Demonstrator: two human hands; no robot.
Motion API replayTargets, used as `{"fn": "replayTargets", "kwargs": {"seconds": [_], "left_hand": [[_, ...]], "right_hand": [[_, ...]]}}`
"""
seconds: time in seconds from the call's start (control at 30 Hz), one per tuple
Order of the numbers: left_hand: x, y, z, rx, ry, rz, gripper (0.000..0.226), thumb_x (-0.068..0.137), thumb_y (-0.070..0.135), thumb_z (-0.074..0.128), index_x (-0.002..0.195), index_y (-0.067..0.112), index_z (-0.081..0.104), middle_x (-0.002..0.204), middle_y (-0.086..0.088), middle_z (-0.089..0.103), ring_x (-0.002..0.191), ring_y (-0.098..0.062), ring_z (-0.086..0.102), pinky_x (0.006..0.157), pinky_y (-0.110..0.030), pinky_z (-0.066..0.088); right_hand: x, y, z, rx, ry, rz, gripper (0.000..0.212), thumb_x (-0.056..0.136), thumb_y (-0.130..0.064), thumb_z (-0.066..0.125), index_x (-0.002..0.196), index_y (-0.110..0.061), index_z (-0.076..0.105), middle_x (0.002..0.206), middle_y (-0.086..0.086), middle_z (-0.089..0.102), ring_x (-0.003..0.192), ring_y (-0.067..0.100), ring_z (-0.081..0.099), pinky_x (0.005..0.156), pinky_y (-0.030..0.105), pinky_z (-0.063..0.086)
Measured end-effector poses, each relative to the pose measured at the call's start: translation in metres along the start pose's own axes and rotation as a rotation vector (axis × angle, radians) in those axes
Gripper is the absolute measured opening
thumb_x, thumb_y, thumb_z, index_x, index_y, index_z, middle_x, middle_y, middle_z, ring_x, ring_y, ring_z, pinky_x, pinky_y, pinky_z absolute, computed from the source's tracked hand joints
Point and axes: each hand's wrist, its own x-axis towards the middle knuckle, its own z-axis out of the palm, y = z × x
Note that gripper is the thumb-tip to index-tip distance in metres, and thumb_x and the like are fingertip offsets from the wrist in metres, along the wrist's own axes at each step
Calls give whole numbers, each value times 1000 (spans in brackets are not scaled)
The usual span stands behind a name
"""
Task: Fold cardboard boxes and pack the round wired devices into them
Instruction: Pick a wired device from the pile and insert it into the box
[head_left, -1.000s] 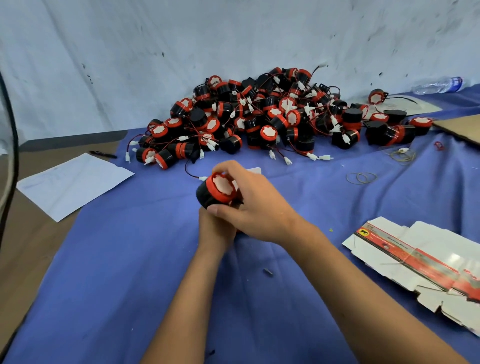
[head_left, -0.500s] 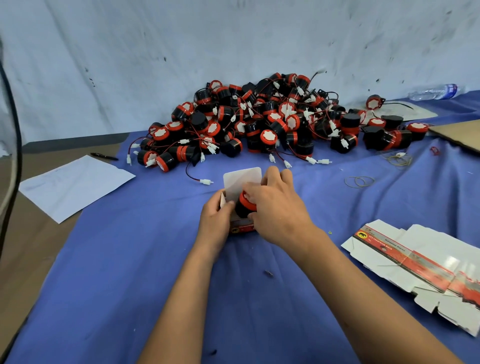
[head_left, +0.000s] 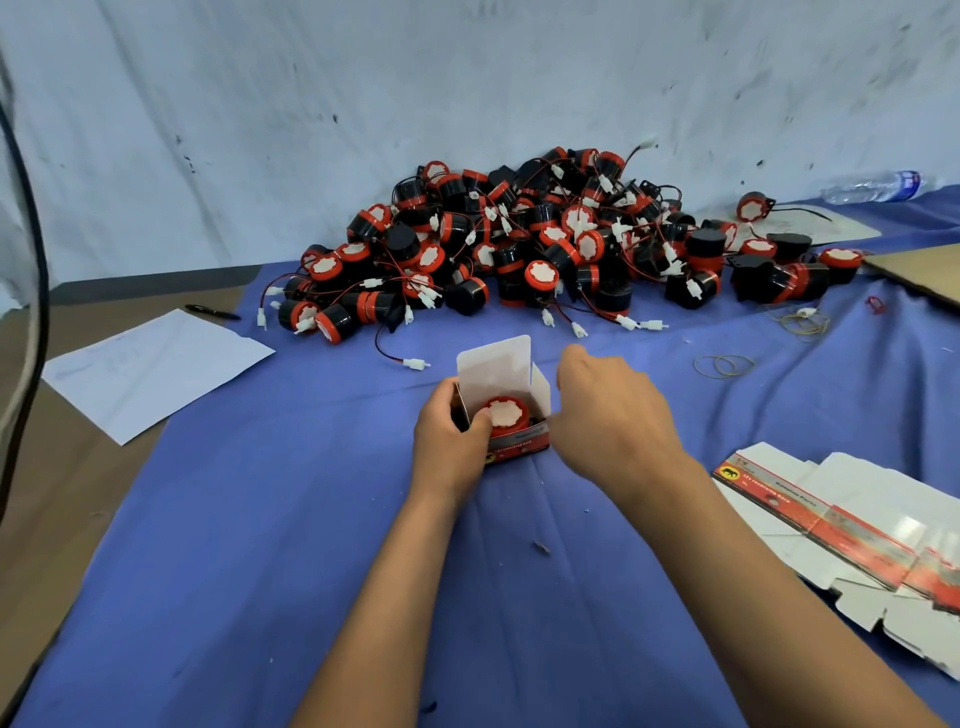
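Your left hand (head_left: 451, 435) grips the small cardboard box (head_left: 511, 402) on the blue cloth (head_left: 260, 519), thumb curled over its near edge. A round red-and-black wired device (head_left: 505, 414) sits inside, white face up, with the lid flap standing open behind it. Your right hand (head_left: 613, 415) rests against the box's right side; you cannot tell its grip. The heap of devices (head_left: 545, 244) lies beyond, flat box blanks (head_left: 852, 530) to your right.

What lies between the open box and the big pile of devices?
In the head view, bare blue cloth and one loose wire with a white plug lie between box and pile.
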Motion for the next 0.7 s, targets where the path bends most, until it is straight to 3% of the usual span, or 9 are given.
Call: {"fn": "replayTargets", "kwargs": {"seconds": [0.1,0.17,0.23,0.33,0.4,0.47,0.57,0.63,0.7], "left_hand": [[-2,3,0,-22,-22,4,25,92,-1,61,107,17,70,95,-1,77,91,-22,72,79,-41,60],[-3,5,-1,-23,-37,4,24,92,-1,61,107,15,70,95,-5,77,92,-29,72,82,-50,61],[-4,6,-1,-29,-54,10,23,92,-1,63,107,14,70,96,-7,76,94,-32,72,86,-55,59],[-5,5,0,-37,-55,7,18,90,7,73,104,19,72,97,0,77,96,-26,71,88,-54,58],[-4,4,0,-18,-25,-20,20,86,16,81,103,23,72,98,5,77,94,-19,69,89,-52,59],[-4,4,-1,-5,-26,-54,24,80,27,83,100,21,73,97,0,77,89,-27,71,85,-54,59],[-3,5,-1,4,-47,-65,25,78,33,79,96,16,75,92,-5,77,85,-33,73,81,-55,60],[-1,2,0,34,-35,-59,15,86,26,80,94,15,75,91,-3,78,81,-24,72,76,-46,61],[1,-1,1,46,-20,-62,8,90,20,76,91,12,74,89,-3,77,70,-14,65,66,-34,53]], "right_hand": [[2,-12,1,315,69,-43,8,88,-9,64,88,-13,70,88,2,71,82,24,65,66,39,56],[1,-19,9,445,89,-65,11,88,-8,67,93,-14,75,91,1,73,85,22,66,72,39,59],[3,-20,19,385,111,-108,14,86,-5,64,90,-12,75,87,3,71,83,25,64,69,40,56],[10,-20,29,201,125,-140,11,87,-8,62,90,-13,71,99,2,60,83,27,58,63,36,47],[12,-23,32,125,115,-127,9,87,-6,58,81,-11,62,96,4,54,76,26,51,52,30,30],[12,-28,34,50,99,-111,21,83,-3,56,70,-16,47,84,4,51,67,25,44,47,29,17],[11,-33,37,-20,98,-111,29,82,-6,57,67,-22,38,70,-1,44,64,23,39,47,28,14],[11,-34,42,12,95,-93,33,86,-7,55,66,-23,33,67,-3,40,64,22,40,48,29,15],[11,-35,45,53,101,-73,29,92,-13,52,69,-22,39,72,-3,48,69,22,47,50,29,20]]}}
